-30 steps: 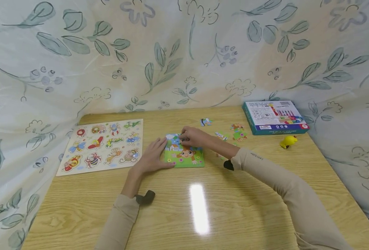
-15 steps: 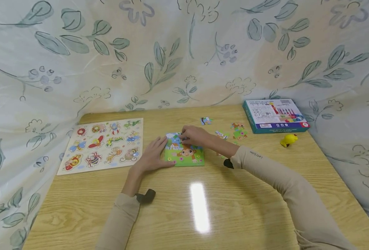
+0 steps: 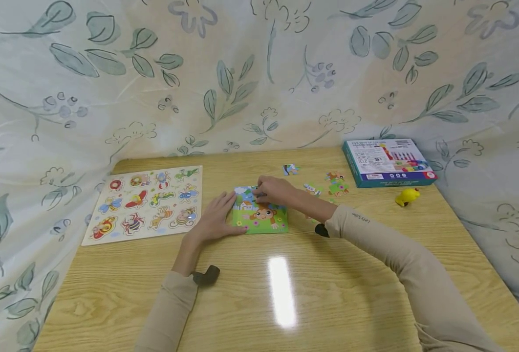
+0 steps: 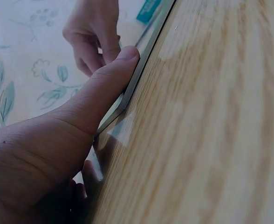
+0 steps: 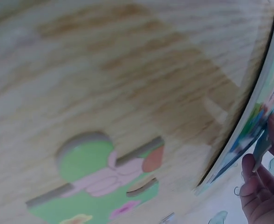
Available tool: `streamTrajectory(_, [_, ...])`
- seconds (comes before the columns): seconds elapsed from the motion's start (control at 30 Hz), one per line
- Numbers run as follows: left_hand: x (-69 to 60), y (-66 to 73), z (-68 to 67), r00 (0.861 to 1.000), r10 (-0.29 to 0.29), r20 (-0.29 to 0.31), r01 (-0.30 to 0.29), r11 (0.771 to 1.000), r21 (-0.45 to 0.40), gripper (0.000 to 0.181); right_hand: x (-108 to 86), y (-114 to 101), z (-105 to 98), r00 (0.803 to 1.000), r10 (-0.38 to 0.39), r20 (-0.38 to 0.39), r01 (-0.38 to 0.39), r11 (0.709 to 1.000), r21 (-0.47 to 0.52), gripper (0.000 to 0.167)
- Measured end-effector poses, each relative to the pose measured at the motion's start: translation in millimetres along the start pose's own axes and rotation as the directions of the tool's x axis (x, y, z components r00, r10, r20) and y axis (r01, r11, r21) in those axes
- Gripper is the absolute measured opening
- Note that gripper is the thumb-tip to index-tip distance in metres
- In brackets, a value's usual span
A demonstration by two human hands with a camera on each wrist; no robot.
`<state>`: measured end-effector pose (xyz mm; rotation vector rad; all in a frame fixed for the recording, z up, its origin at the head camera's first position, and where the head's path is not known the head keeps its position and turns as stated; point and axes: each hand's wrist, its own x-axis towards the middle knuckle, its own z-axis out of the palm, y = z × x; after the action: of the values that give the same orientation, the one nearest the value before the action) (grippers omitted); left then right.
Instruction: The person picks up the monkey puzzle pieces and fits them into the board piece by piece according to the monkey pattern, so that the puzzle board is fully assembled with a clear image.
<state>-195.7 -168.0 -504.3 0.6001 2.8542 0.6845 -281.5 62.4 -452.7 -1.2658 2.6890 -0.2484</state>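
A small picture puzzle [image 3: 251, 221] with a monkey on green grass lies flat on the table. My left hand [image 3: 215, 218] rests against its left side, fingers stretched out, with the thumb on the near left corner; the left wrist view shows that thumb [image 4: 111, 70] on the board's edge. Over the puzzle's upper part, my right hand [image 3: 273, 191] pinches a bluish puzzle piece [image 5: 263, 148] between thumb and fingers. The right wrist view shows this piece tilted at the puzzle's surface. The hand hides the puzzle's upper right area.
Several loose puzzle pieces lie right of the puzzle, among them a blue one [image 3: 291, 169] and a green one [image 3: 338, 187]. An insect peg board [image 3: 123, 201] lies left. A teal box [image 3: 389, 162] and a yellow toy [image 3: 406, 196] are at right; a floral cloth [image 3: 259, 73] hangs behind.
Both hands keep almost the same places. The right fingers shift only slightly over the puzzle's upper part; the whole view has moved a little.
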Motion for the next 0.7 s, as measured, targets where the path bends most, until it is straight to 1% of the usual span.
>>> streamTrajectory(0.17, [-0.1,0.5,-0.5,1.0,0.01,-0.006,-0.01,1.0,-0.001,0.109,-1.0,-1.6,1.2,1.0,-0.008,-0.019,0.007,0.998,-0.061,0.039])
streamTrajectory(0.33, [0.8,-0.6,0.6,1.0,0.003,0.0,-0.003,1.0,0.005,0.109,-1.7,-4.5,1.0,0.999,-0.021,-0.039,0.016,0.994,-0.112,0.036])
streamTrajectory(0.53, [1.8,-0.8,1.7,1.0,0.003,0.003,-0.003,1.0,0.013,0.109,-2.4,-4.9,4.0,0.996,-0.055,-0.073,0.037,0.971,-0.235,0.036])
streamTrajectory(0.6, [1.2,0.3,1.1,1.0,0.003,0.004,-0.003,1.0,0.005,0.11,-2.2,-4.4,5.3,0.994,-0.067,-0.087,0.042,0.966,-0.255,0.035])
streamTrajectory(0.7, [0.1,2.0,-0.4,1.0,0.005,-0.001,-0.005,1.0,-0.011,0.11,-1.8,-4.3,6.2,0.993,-0.071,-0.094,0.044,0.966,-0.256,0.035])
